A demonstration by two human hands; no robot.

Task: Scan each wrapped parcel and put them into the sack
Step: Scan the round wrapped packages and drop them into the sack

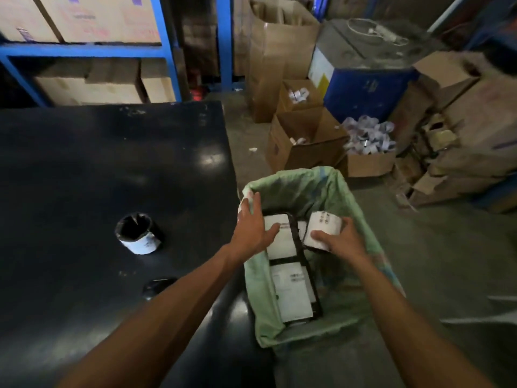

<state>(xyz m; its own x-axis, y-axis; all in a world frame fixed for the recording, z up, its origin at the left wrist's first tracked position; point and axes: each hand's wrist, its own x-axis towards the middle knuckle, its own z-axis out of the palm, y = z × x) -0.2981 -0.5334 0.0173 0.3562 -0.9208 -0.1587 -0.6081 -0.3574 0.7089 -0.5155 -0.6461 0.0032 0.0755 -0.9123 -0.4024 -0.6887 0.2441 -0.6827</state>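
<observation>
A pale green sack (340, 191) stands open on the floor beside a black table (98, 169). Inside it lie flat black-wrapped parcels with white labels (292, 292). My right hand (342, 239) grips a small black-wrapped parcel with a white barcode label (323, 228) over the sack's mouth. My left hand (253, 225) is spread, fingers apart, resting on the sack's left rim and on the upper flat parcel (281, 242). On the table stands a round black-wrapped parcel with a white label (138, 233). A dark object (158, 287), possibly the scanner, lies near my left forearm.
Open cardboard boxes (303, 141) holding white paper scraps stand on the concrete floor behind the sack. A blue drum (366, 88) and stacked cartons (475, 121) fill the right side. Blue racking (84, 50) with cartons runs behind the table.
</observation>
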